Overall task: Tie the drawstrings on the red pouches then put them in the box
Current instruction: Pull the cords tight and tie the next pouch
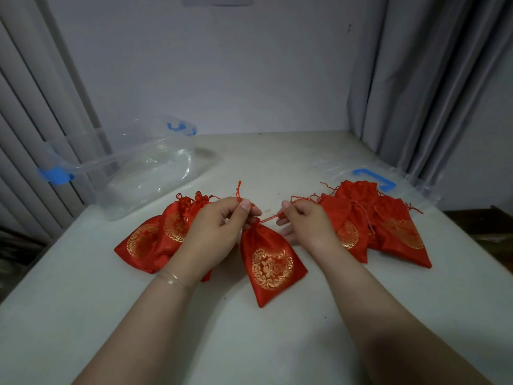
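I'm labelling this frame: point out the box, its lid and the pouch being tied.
box (144, 173): head view, on its clear side wall.
lid (373, 179): head view, on its blue handle.
pouch (270, 269): head view, on its gold emblem.

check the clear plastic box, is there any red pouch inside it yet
No, the clear plastic box holds nothing red; the pouches all lie on the table beside it.

Dim, soft, edge-warped wide-angle view
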The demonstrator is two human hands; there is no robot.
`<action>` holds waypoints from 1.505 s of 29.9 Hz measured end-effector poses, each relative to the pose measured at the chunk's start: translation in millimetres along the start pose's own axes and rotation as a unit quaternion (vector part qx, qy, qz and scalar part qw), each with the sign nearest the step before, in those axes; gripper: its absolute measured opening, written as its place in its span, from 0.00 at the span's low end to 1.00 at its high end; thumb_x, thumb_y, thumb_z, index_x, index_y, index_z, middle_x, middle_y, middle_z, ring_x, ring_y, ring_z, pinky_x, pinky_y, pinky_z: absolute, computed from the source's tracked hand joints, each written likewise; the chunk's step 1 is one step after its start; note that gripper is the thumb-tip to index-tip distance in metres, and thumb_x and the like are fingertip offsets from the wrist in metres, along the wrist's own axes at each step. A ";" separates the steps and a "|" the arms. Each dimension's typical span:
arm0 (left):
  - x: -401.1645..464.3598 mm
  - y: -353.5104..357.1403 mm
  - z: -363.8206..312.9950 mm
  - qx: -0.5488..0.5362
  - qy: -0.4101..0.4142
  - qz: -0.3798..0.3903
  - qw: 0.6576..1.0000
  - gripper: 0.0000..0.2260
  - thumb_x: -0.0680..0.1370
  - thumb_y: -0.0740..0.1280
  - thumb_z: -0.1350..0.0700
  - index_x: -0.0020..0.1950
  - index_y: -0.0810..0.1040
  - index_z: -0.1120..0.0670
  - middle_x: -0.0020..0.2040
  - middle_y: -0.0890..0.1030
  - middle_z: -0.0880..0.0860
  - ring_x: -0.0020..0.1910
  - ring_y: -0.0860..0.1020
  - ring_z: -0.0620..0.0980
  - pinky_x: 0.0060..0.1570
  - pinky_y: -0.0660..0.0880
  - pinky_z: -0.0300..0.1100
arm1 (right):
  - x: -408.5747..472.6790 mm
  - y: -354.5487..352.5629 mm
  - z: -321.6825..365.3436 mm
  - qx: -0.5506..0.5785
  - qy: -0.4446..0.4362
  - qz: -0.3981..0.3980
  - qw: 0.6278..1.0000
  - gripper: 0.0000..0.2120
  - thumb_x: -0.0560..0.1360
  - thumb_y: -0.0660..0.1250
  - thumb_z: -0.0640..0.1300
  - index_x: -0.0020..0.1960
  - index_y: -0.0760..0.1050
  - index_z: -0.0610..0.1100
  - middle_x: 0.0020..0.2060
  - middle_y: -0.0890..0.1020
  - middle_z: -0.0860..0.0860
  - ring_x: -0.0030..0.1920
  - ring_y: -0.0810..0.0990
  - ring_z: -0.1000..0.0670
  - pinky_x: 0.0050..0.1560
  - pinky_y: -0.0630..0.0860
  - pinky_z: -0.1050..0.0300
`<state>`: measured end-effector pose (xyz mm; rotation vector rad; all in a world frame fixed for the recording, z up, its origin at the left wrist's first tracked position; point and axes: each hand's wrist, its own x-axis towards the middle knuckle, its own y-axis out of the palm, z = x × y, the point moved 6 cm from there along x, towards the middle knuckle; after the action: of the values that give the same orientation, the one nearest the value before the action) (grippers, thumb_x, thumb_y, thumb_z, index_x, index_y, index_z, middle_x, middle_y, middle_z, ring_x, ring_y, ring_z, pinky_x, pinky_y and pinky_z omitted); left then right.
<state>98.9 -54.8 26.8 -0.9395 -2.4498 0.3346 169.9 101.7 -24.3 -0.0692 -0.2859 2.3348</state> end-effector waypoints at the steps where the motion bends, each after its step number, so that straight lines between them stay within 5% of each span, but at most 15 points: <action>1: 1.9 -1.5 5.3 0.028 -0.013 -0.002 1.000 0.13 0.81 0.59 0.55 0.43 0.82 0.50 0.38 0.82 0.47 0.38 0.79 0.38 0.40 0.72 0.28 | -3.0 -1.7 4.8 0.009 -0.018 -0.010 1.000 0.13 0.80 0.60 0.46 0.38 0.76 0.44 0.32 0.79 0.51 0.23 0.75 0.60 0.26 0.72 0.64; 6: 3.6 -3.8 19.2 0.113 -0.054 0.008 0.992 0.10 0.80 0.63 0.53 0.45 0.83 0.50 0.40 0.82 0.45 0.43 0.79 0.40 0.45 0.75 0.37 | -20.4 -5.9 32.4 0.067 -0.130 -0.045 0.988 0.06 0.75 0.67 0.43 0.40 0.79 0.47 0.32 0.80 0.54 0.31 0.78 0.60 0.35 0.75 0.64; 11: 2.4 2.5 15.5 0.130 -0.033 0.029 0.991 0.05 0.70 0.75 0.53 0.43 0.82 0.45 0.37 0.81 0.44 0.39 0.78 0.38 0.39 0.70 0.27 | -39.2 7.3 48.7 -0.026 -0.290 -0.007 0.957 0.04 0.73 0.70 0.44 0.40 0.81 0.45 0.36 0.81 0.52 0.39 0.79 0.54 0.41 0.75 0.57; 14: 2.0 7.2 8.5 0.193 0.041 0.019 0.980 0.11 0.71 0.70 0.55 0.32 0.74 0.43 0.31 0.75 0.43 0.34 0.75 0.40 0.33 0.65 0.31 | -51.0 20.7 55.3 -0.103 -0.399 0.004 0.911 0.09 0.73 0.68 0.47 0.40 0.80 0.43 0.36 0.80 0.51 0.38 0.78 0.54 0.38 0.75 0.55; 16: 1.9 8.0 7.1 0.203 0.075 0.016 0.976 0.06 0.69 0.65 0.57 0.33 0.78 0.50 0.31 0.74 0.44 0.33 0.74 0.43 0.33 0.66 0.37 | -55.4 27.0 56.6 -0.100 -0.424 0.031 0.900 0.10 0.75 0.66 0.49 0.41 0.81 0.44 0.37 0.81 0.52 0.38 0.78 0.54 0.39 0.75 0.54; 21: 2.8 5.9 10.1 0.137 0.056 0.005 0.989 0.03 0.72 0.73 0.60 0.42 0.85 0.52 0.37 0.80 0.41 0.38 0.77 0.35 0.38 0.67 0.26 | -40.2 11.9 46.1 0.035 -0.282 0.012 0.959 0.25 0.77 0.51 0.64 0.51 0.80 0.49 0.38 0.81 0.59 0.30 0.75 0.60 0.38 0.72 0.62; 24: 2.6 7.1 10.0 0.087 0.044 0.005 0.995 0.05 0.72 0.73 0.60 0.43 0.85 0.49 0.38 0.81 0.40 0.38 0.78 0.35 0.39 0.68 0.25 | -25.1 9.3 35.9 -0.083 -0.248 0.010 0.965 0.14 0.79 0.57 0.52 0.60 0.75 0.54 0.52 0.77 0.60 0.38 0.73 0.64 0.46 0.76 0.54; 26: 2.0 7.7 9.2 0.060 0.040 0.012 0.997 0.07 0.72 0.73 0.59 0.43 0.84 0.47 0.37 0.81 0.40 0.34 0.77 0.35 0.36 0.70 0.28 | -19.3 12.4 28.4 -0.147 -0.226 0.047 0.962 0.13 0.79 0.60 0.47 0.61 0.75 0.55 0.52 0.73 0.60 0.42 0.75 0.60 0.49 0.76 0.53; 32: 0.5 6.5 5.4 -0.010 0.003 0.009 1.000 0.06 0.72 0.72 0.61 0.44 0.84 0.51 0.39 0.84 0.47 0.39 0.80 0.37 0.39 0.72 0.27 | -17.5 14.4 19.5 -0.132 -0.147 0.082 0.977 0.07 0.78 0.61 0.49 0.50 0.78 0.51 0.33 0.76 0.60 0.34 0.72 0.62 0.39 0.67 0.63; 40: 4.2 -2.0 5.8 -0.021 -0.005 -0.007 1.000 0.06 0.72 0.72 0.59 0.43 0.85 0.47 0.40 0.84 0.42 0.45 0.80 0.41 0.49 0.73 0.32 | -17.6 2.0 28.6 -0.151 -0.160 0.015 0.976 0.14 0.79 0.59 0.52 0.40 0.75 0.46 0.29 0.75 0.59 0.33 0.73 0.62 0.33 0.64 0.67; 45: 5.0 -2.4 20.9 -0.084 -0.091 -0.041 0.991 0.04 0.72 0.72 0.62 0.44 0.85 0.55 0.40 0.85 0.51 0.42 0.83 0.44 0.45 0.78 0.35 | -25.3 -10.1 40.2 -0.081 -0.182 -0.036 0.979 0.21 0.79 0.60 0.50 0.30 0.68 0.43 0.22 0.71 0.55 0.28 0.72 0.52 0.32 0.67 0.55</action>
<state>83.4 -54.2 11.7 -0.9090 -2.7092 0.1949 189.3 83.1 16.2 0.2889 -0.6496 2.2384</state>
